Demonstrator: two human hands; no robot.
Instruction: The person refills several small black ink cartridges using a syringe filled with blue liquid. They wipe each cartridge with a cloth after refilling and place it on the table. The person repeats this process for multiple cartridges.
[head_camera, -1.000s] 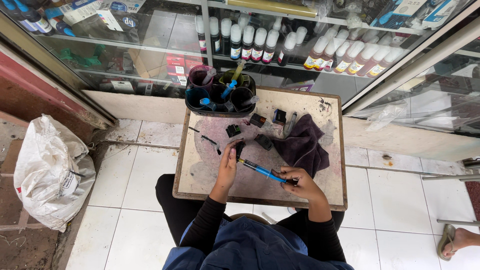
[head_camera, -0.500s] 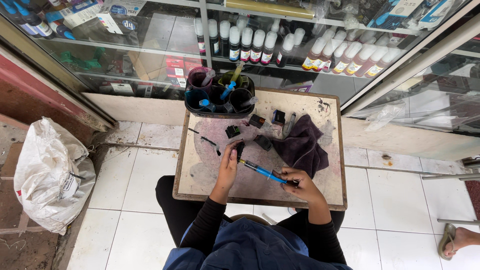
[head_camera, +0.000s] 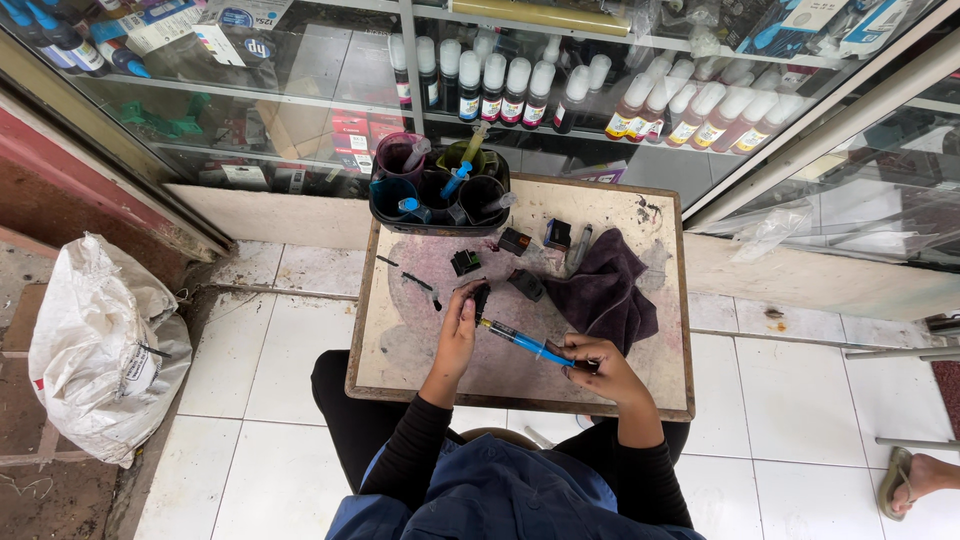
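We hold the blue syringe (head_camera: 522, 342) in our right hand (head_camera: 600, 365), fingers closed around its plunger end near the front edge of the small stained table (head_camera: 400, 350). Its tip reaches a small black ink cartridge (head_camera: 481, 297) that our left hand (head_camera: 458, 335) pins near the middle of the table, fingers curled over it. Against the frames of a second ago almost nothing has shifted: both hands sit in the same spots and the syringe lies at the same slant, so we judge the work remains in one slow, steady stage. Whether the plunger has gone in any further we cannot tell at this size. A dark purple cloth (head_camera: 605, 295) lies crumpled toward the right edge, just beside the syringe. More black cartridges (head_camera: 515, 241) are scattered toward the back edge, and a black holder of cups and syringes (head_camera: 440, 190) stands at the back left corner. A white sack (head_camera: 100, 350) rests on the floor, well apart to the left
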